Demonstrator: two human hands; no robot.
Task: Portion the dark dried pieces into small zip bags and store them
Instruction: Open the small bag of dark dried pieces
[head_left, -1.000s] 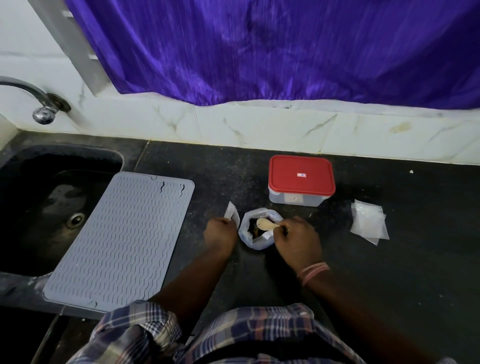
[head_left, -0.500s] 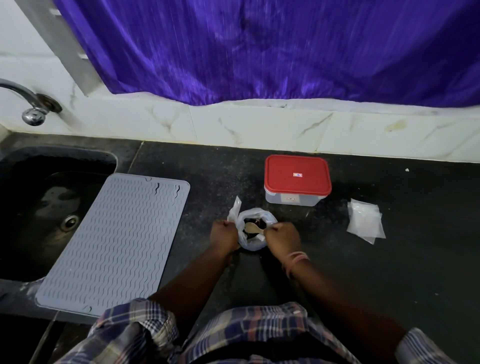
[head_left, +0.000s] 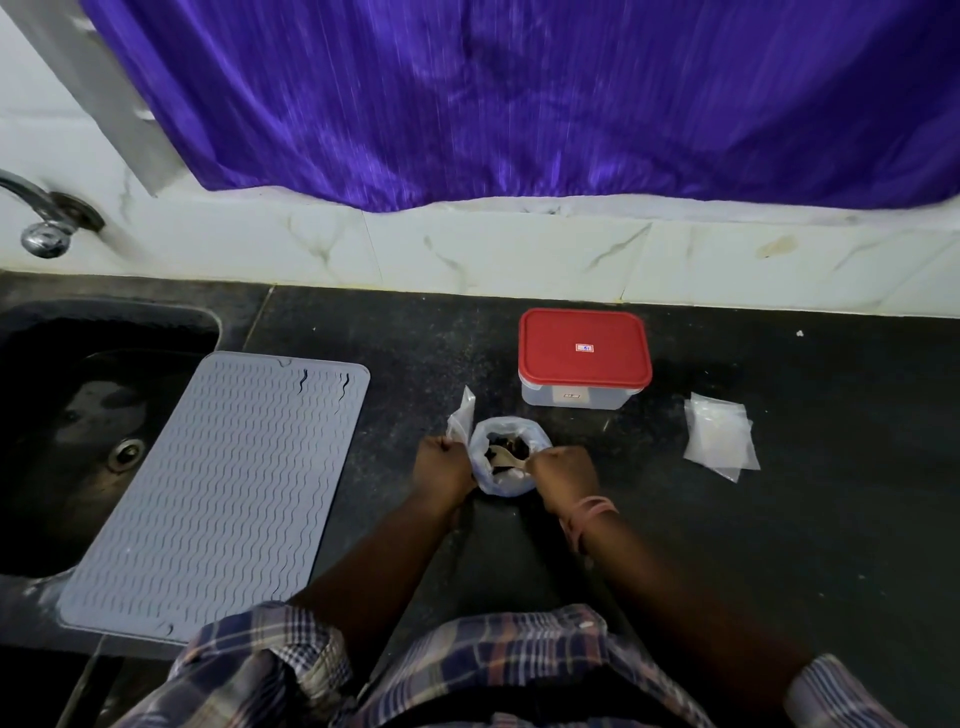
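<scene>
1. Scooping step: right hand grips the wooden spoon inside the open bag of dark pieces, mid-counter.
2. Left hand pinches a small zip bag; next, likely, spoon pieces into it.

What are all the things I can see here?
Curtain: one, purple, hanging above the tiled wall.
Tap: one, silver, over the sink.
Sink: one, dark, far left.
Mat: one, grey, ridged, partly over the sink.
Box: one, clear with a red lid, on the counter.
Empty zip bags: small clear pile, right of the box.
Big bag: one, clear, open, holding dark dried pieces.
Spoon: one, pale, in the big bag.
Small zip bag: one, clear.
Left hand: holds the small zip bag.
Right hand: grips the spoon.
</scene>
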